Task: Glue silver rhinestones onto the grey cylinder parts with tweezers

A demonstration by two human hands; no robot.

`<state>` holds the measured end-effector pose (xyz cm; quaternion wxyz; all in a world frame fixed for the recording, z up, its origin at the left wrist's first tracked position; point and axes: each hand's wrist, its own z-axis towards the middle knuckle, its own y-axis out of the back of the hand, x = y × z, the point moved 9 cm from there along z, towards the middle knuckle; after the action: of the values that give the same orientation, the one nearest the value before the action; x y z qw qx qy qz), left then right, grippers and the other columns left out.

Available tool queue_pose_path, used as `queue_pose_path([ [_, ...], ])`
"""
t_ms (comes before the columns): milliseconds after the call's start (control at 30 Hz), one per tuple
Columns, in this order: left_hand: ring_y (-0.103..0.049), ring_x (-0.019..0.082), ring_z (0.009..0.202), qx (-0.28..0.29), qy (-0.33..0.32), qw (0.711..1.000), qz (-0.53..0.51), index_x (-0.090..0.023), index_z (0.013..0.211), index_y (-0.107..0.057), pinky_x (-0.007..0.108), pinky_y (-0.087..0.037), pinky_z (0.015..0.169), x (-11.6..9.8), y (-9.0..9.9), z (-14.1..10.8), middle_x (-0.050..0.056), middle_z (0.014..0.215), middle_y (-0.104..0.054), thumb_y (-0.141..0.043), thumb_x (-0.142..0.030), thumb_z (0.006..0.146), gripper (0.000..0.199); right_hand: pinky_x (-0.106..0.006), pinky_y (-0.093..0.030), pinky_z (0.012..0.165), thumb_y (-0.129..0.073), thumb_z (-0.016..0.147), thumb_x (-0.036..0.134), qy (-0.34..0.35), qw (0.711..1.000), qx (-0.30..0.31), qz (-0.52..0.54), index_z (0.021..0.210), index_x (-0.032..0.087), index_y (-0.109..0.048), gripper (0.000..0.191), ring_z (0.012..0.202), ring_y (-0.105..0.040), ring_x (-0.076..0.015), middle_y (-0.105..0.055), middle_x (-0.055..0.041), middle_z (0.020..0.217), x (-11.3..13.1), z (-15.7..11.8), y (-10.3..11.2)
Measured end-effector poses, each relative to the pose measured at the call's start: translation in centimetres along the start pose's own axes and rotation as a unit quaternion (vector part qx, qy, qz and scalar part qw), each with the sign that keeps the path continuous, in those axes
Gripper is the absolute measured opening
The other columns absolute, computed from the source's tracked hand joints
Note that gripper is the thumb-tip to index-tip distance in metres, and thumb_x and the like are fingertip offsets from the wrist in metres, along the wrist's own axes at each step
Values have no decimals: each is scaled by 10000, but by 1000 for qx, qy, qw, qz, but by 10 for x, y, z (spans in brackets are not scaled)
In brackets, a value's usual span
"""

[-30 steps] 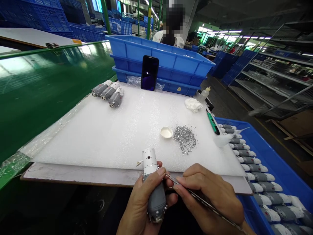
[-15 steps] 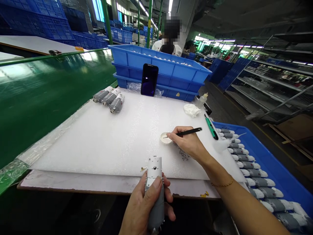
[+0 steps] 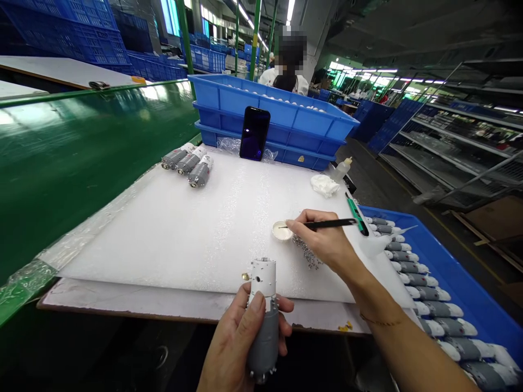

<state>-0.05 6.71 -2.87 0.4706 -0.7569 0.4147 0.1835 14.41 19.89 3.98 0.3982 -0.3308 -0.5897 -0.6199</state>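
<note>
My left hand point(image 3: 237, 337) is wrapped round a grey-and-white cylindrical model spacecraft part point(image 3: 262, 326), its white end pointing away from me and small studs on its sides. My right hand point(image 3: 321, 237) pinches black tweezers point(image 3: 330, 224), their thin tip over a small round white dish point(image 3: 281, 231) with pale contents. Beside the dish, partly under my right hand, lies a scatter of tiny silvery parts point(image 3: 308, 255). A small gold-coloured piece point(image 3: 245, 276) is near the model's white end. Three similar models point(image 3: 201, 171) lie at the far left of the white foam sheet point(image 3: 163, 234).
Stacked blue crates point(image 3: 286, 122) stand at the back, with a phone point(image 3: 254, 133) leaning on them. To the right are a crumpled white tissue point(image 3: 324, 185), a dropper bottle point(image 3: 342, 170), a green cutter point(image 3: 357, 215) and a blue tray point(image 3: 457, 272) of models. Someone sits beyond the crates.
The model in my left hand has turned about its length and tilted, showing another side. The tweezers have swung slightly in my right hand, their tip still at the dish. The view has shifted a little.
</note>
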Motion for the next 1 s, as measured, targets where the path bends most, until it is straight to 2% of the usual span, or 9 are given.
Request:
queue_pose_path([
  [133,-559,132,593,40,35,998,-43,-137,986,-726,249,-456,593,7,-5,-1,71,814,-707,-672,-509,841,403,-250,-245,462,-670,871,416,15,996,-1,88,633,181,-547,356,494,-319,-87,-403,53,543,16,-42,10],
  [233,-591,150,651,26,30,998,-44,-126,1036,-715,261,-484,649,8,-5,0,72,807,-704,-634,-481,880,396,-247,-265,471,-652,912,387,17,988,-3,152,664,183,-543,339,533,-346,-94,-426,36,606,20,-72,9],
  [367,-623,143,638,19,7,1000,15,-126,1018,-678,236,-482,630,9,-9,2,70,774,-734,-727,-508,806,440,-232,-302,460,-622,942,299,69,982,-43,171,690,187,-567,281,536,-401,-94,-479,26,621,29,-94,8],
  [467,-609,115,586,25,-12,998,58,-135,998,-657,206,-442,569,9,-11,3,42,735,-727,-761,-512,776,450,-207,-343,442,-611,939,230,97,974,-64,193,707,194,-580,237,519,-452,-84,-519,28,624,35,-98,6],
  [667,-597,111,588,9,-39,994,103,-147,1028,-622,217,-430,554,6,-12,3,14,730,-702,-755,-495,789,442,-182,-435,443,-589,931,174,118,969,-71,206,702,199,-568,232,509,-524,-80,-556,37,618,39,-99,3],
  [1000,-585,116,571,2,-50,992,115,-175,979,-616,224,-409,507,5,-13,2,16,734,-693,-772,-478,770,399,-167,-432,412,-572,942,173,125,974,-79,174,723,199,-557,221,455,-513,-65,-566,44,617,36,-102,1],
])
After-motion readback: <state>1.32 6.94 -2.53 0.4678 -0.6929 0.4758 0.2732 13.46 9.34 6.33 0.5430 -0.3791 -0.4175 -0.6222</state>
